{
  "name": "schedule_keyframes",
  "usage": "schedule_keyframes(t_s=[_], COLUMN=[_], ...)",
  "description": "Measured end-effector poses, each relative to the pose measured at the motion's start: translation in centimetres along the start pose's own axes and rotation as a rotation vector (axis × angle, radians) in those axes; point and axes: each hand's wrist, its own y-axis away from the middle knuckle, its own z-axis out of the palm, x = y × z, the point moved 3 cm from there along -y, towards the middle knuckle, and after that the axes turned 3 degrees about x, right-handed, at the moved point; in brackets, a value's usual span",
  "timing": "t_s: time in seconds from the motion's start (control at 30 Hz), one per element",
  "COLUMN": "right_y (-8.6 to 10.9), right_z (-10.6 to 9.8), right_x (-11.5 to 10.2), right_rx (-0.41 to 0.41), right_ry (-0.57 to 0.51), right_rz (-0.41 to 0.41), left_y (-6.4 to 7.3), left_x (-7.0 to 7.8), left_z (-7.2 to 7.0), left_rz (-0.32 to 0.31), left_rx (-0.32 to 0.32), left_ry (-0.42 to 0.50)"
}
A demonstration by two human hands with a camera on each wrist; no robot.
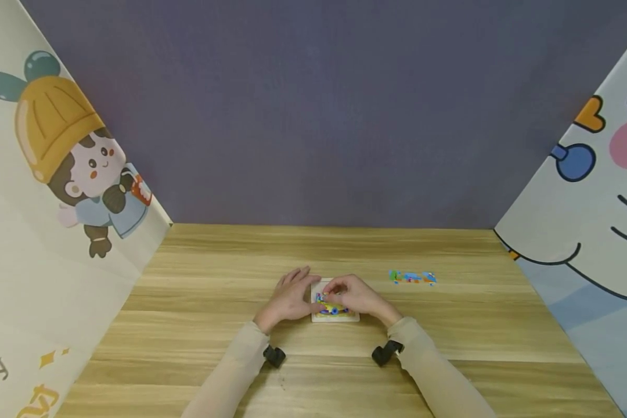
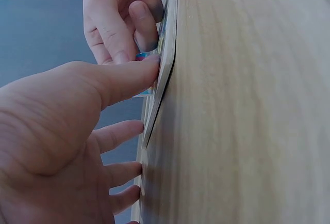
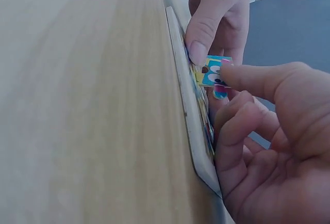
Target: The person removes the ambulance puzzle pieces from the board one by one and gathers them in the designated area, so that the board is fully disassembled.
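Note:
A small puzzle board (image 1: 335,319) with a pale rim and a colourful picture lies on the table between both hands. My right hand (image 1: 359,295) pinches a puzzle piece (image 3: 213,72) printed with cartoon eyes on blue and yellow, tilted up from the board's face. Along the board's left side rests my left hand (image 1: 291,298), its thumb (image 2: 129,77) reaching onto the board and its other fingers spread towards the table. Parts of the board's picture are hidden under the hands.
Several loose puzzle pieces (image 1: 412,277) lie in a row to the right of the board on the wooden table (image 1: 230,249). A dark panel (image 1: 334,116) rises behind the table, and walls with cartoon prints stand at both sides.

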Motion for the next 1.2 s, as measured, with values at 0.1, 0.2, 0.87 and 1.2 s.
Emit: schedule_keyframes(t_s=[0.1, 0.2, 0.87, 1.2], right_y=[0.1, 0.2, 0.9, 1.7], right_z=[0.0, 0.1, -0.5, -1.6], right_x=[-0.2, -0.4, 0.0, 0.8], right_rx=[0.005, 0.007, 0.076, 0.107], right_ry=[-0.004, -0.011, -0.111, -0.148], right_rz=[-0.013, -0.013, 0.025, 0.057], left_y=[0.0, 0.0, 0.0, 0.0], left_x=[0.1, 0.0, 0.0, 0.1], left_z=[0.0, 0.0, 0.0, 0.1], left_rz=[-0.002, -0.005, -0.005, -0.002], left_rx=[0.002, 0.004, 0.008, 0.020], left_ry=[0.000, -0.003, -0.009, -0.002])
